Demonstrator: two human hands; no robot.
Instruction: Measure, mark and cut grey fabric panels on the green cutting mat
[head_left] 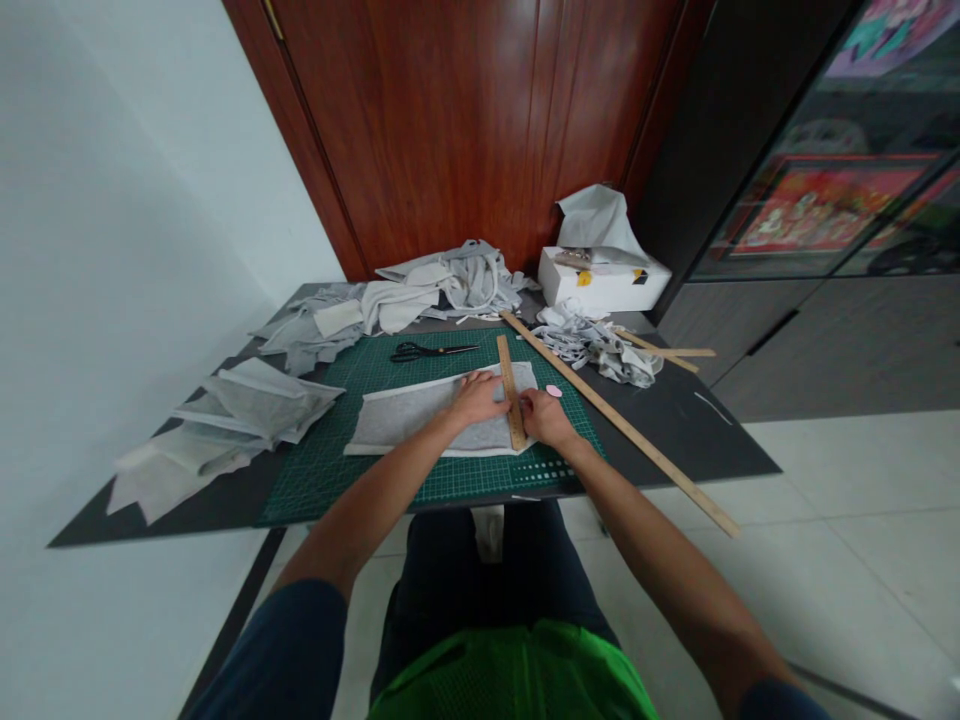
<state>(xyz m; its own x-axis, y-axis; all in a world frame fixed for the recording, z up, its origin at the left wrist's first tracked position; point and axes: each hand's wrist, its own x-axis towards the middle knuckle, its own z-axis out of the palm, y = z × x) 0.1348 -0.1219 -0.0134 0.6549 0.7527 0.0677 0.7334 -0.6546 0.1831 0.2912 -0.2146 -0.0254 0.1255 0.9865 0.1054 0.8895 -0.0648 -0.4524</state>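
A grey fabric piece [420, 412] with pale edges lies flat on the green cutting mat [315, 470]. Across its right end stands a short wooden ruler [507, 365], roughly upright in the view. My left hand [478, 398] rests on the fabric with fingers spread, its fingertips and thumb reaching the ruler's left edge. Just right of the ruler, my right hand [546, 416] is closed at the fabric's right end; what its fingers pinch is hidden. A small pink oval piece [553, 391] lies beside that hand. Black scissors [431, 351] lie behind the fabric.
A long wooden strip [622, 425] runs diagonally past the table's front edge. Fabric scraps [450, 285] are heaped at the back, more scraps [592, 340] at right near a white box [604, 285]. Stacked fabric pieces [255, 405] lie left. A wall [150, 250] borders the left side.
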